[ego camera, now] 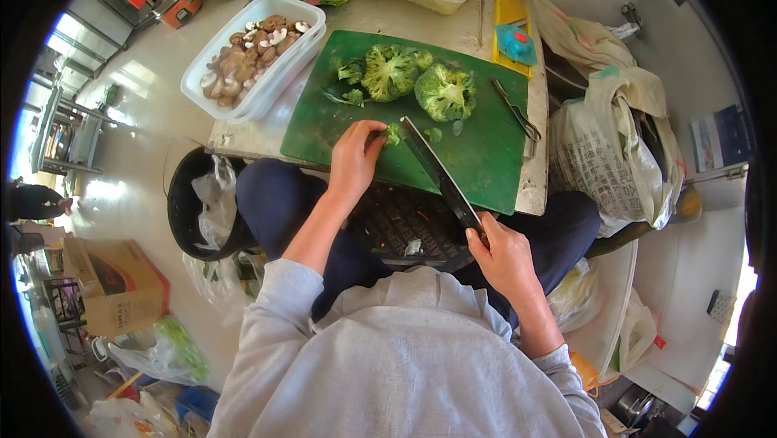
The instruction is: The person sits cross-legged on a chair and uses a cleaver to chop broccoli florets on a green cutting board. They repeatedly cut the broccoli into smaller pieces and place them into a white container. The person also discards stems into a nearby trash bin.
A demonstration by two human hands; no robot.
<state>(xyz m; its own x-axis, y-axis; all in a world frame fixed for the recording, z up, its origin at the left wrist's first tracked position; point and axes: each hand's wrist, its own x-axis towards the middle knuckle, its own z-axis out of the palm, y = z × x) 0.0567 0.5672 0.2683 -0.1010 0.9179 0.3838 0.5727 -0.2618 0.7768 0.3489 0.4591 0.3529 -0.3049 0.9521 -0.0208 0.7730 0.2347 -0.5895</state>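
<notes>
My left hand [357,153] pinches a small broccoli floret [393,134] over the front half of a green cutting board [358,186]. In my right hand [502,253] is the handle of a long kitchen knife [438,174]. Its dark blade slants up and to the left, the tip just beside the floret. Another floret piece [433,134] lies right of the blade. Farther back on the board are two large broccoli heads, one at the middle [391,72] and one to the right [446,93], with smaller florets [350,71] at their left.
A metal peeler [516,108] lies on the board's right edge, near a yellow slicer [510,7] with a blue holder. Sliced mushrooms [243,65] fill a plastic tub [197,83] at left. A black bucket [177,207] stands by my left knee, a woven sack [583,153] at right.
</notes>
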